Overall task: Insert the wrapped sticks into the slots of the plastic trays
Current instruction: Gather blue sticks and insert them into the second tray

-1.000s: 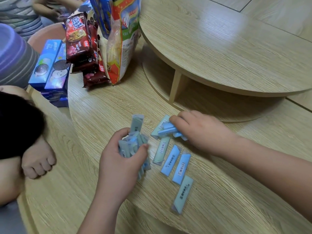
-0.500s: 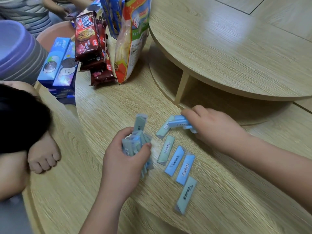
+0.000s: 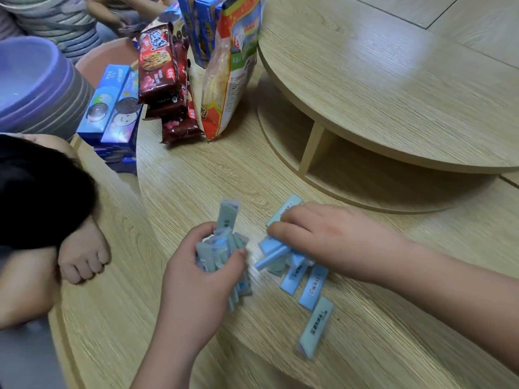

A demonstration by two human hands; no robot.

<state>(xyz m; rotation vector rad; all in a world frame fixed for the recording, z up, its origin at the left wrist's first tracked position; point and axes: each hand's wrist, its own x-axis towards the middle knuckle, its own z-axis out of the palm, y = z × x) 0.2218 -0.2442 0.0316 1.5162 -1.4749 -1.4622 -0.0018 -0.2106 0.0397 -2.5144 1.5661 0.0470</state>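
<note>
Wooden desk (image 3: 196, 169) bears loose sticks (image 3: 316, 284) by its near edge. Round an overfull bundle (image 3: 222, 248) (tray unseen) the left hand (image 3: 202, 279) curls its fingers (image 3: 196, 234); the right hand (image 3: 323, 237) pinches a couple more. A slack grip or brushing forearm could spill them.

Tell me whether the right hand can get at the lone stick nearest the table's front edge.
Probably yes: that stick lies uncovered close to the right hand, nothing between, though it grips other sticks.
</note>
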